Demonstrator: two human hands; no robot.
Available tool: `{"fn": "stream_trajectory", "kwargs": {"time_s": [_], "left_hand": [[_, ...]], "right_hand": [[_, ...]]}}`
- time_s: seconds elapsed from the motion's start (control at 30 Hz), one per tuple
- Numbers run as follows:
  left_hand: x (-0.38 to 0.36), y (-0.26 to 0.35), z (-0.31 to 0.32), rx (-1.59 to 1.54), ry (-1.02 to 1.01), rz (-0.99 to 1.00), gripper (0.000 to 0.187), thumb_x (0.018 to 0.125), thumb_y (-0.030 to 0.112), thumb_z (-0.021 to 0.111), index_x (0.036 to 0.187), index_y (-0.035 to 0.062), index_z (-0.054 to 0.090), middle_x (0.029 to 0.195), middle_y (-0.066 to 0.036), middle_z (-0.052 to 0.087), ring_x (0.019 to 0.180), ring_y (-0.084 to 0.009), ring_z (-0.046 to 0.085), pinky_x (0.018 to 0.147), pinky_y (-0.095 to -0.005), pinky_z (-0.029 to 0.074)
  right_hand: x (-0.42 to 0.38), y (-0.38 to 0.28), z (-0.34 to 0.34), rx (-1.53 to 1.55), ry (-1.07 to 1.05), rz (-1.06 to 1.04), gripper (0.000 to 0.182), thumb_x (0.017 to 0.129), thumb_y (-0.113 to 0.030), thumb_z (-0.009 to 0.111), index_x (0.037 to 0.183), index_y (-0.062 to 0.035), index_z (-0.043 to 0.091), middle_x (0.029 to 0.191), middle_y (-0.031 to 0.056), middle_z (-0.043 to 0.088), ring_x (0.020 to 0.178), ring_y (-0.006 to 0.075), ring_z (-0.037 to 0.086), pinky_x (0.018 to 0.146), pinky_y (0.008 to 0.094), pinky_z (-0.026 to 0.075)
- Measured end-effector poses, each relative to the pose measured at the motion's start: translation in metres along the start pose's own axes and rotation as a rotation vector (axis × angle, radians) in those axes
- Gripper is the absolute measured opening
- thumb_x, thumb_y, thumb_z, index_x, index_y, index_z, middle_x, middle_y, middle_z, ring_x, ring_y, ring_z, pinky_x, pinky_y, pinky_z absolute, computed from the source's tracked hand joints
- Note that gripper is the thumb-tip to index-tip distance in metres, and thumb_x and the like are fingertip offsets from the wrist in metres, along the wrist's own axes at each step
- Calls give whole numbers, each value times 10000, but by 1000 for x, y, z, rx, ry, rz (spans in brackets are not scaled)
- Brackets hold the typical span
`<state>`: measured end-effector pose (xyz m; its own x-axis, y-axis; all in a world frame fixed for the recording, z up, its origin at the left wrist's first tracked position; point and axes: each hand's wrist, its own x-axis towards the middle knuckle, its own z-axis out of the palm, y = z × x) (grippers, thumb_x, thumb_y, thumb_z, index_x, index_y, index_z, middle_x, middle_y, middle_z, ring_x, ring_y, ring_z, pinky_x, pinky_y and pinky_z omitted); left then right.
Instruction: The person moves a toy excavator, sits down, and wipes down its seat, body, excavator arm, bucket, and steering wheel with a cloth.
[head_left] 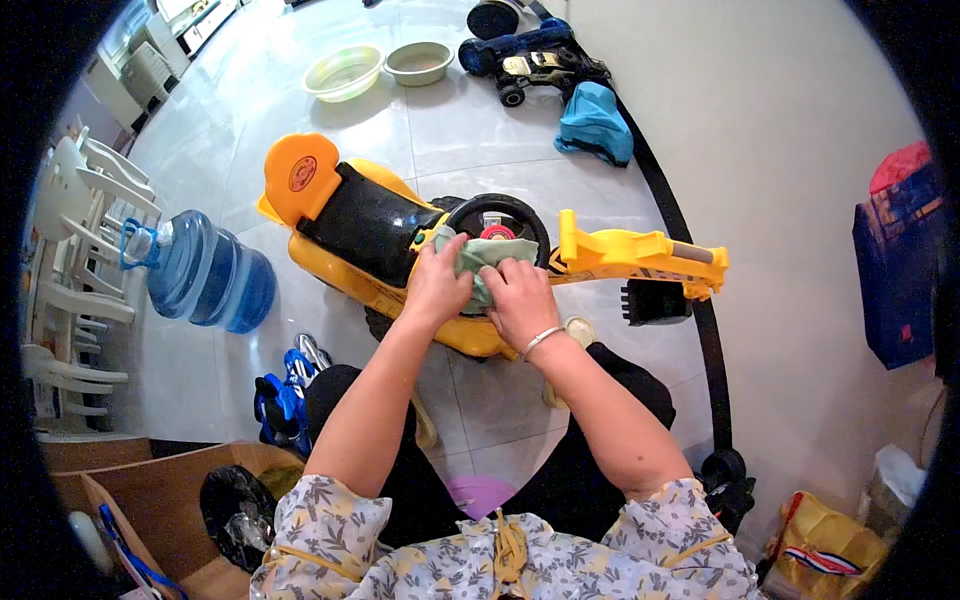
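A yellow ride-on toy excavator (350,275) with a black seat stands on the floor in front of my knees. Its black steering wheel (535,215) is partly covered by a light green cloth (470,262). My left hand (440,278) grips the cloth's left side, close to the seat's front. My right hand (522,300), with a bracelet at the wrist, has its fingers bent onto the cloth's right part, against the wheel. The toy's yellow digging arm (640,250) reaches right and ends in a black bucket (655,302).
A large blue water bottle (215,270) stands left of the toy. Two basins (420,62) lie beyond it, near toy vehicles (535,65) and a blue cloth item (595,120) by the wall. White chairs (80,220) line the left; a cardboard box (160,500) is lower left.
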<state>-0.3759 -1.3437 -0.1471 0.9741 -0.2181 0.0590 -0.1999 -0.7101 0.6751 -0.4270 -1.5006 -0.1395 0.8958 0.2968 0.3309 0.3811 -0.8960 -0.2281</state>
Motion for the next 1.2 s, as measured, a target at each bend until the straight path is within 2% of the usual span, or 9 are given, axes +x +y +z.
{"fn": "stream_trajectory", "kwargs": {"time_s": [0.07, 0.23, 0.43, 0.57, 0.63, 0.73, 0.77, 0.83, 1.2], "left_hand": [[-1, 2, -3, 15, 3, 3, 532, 763, 153, 628, 1287, 132, 535, 1200, -309, 491, 1068, -433, 540, 929, -446, 451], [0, -1, -7, 61, 90, 54, 339, 774, 162, 647, 1108, 107, 669, 1029, -210, 638, 937, -377, 626, 852, -418, 499], [-8, 35, -34, 296, 47, -4, 336, 775, 229, 675, 1097, 133, 676, 1004, -142, 658, 860, -331, 651, 770, -426, 519], [-13, 41, -34, 335, 63, -17, 430, 765, 248, 695, 1175, 138, 624, 1006, -143, 653, 851, -302, 656, 734, -430, 523], [-15, 38, -31, 280, 181, 66, 536, 741, 249, 724, 1231, 108, 562, 1036, -158, 644, 884, -325, 648, 763, -433, 519], [-10, 24, -18, 132, 343, 54, 548, 725, 233, 739, 1205, 48, 549, 1023, -189, 647, 921, -349, 639, 802, -422, 509], [-7, 14, -14, 134, 343, 54, 548, 725, 233, 739, 1205, 48, 549, 1023, -189, 647, 921, -349, 639, 802, -422, 509], [0, -6, -7, -59, 86, -74, 488, 730, 210, 727, 1135, -6, 561, 999, -210, 652, 938, -370, 632, 835, -411, 496], [2, 3, -11, 71, 87, -121, 416, 727, 257, 710, 967, -48, 560, 921, -258, 643, 902, -399, 627, 809, -448, 493]], "right_hand": [[1, -1, -1, -11, 69, -21, 257, 777, -121, 549, 1024, -108, 618, 907, 78, 561, 883, 255, 560, 761, 392, 440], [1, 2, 0, 1, 59, -34, 234, 783, -118, 546, 1006, -110, 615, 903, 70, 560, 875, 246, 562, 747, 389, 443], [-1, 4, -8, -21, 56, -47, 179, 775, -126, 558, 947, -111, 607, 900, 64, 567, 874, 237, 569, 732, 384, 442], [-5, 5, -12, -61, 62, -18, 142, 775, -138, 556, 902, -103, 609, 905, 61, 570, 878, 232, 569, 728, 374, 442], [-8, 5, -12, -107, 90, -12, 131, 777, -141, 552, 887, -102, 610, 907, 61, 572, 880, 230, 569, 726, 370, 444], [-10, 5, -13, -165, 106, 11, 119, 778, -146, 547, 868, -99, 610, 915, 59, 576, 890, 224, 568, 725, 365, 449], [-10, 4, -13, -175, 91, 30, 116, 777, -146, 547, 863, -97, 609, 921, 58, 578, 897, 219, 568, 726, 365, 451], [-11, 5, -13, -156, 93, 16, 113, 772, -145, 551, 856, -95, 608, 916, 59, 581, 895, 219, 572, 728, 367, 456], [-5, 12, -7, -11, 77, -87, 81, 760, -118, 550, 816, -79, 594, 868, 81, 587, 868, 255, 588, 708, 372, 496]]}}
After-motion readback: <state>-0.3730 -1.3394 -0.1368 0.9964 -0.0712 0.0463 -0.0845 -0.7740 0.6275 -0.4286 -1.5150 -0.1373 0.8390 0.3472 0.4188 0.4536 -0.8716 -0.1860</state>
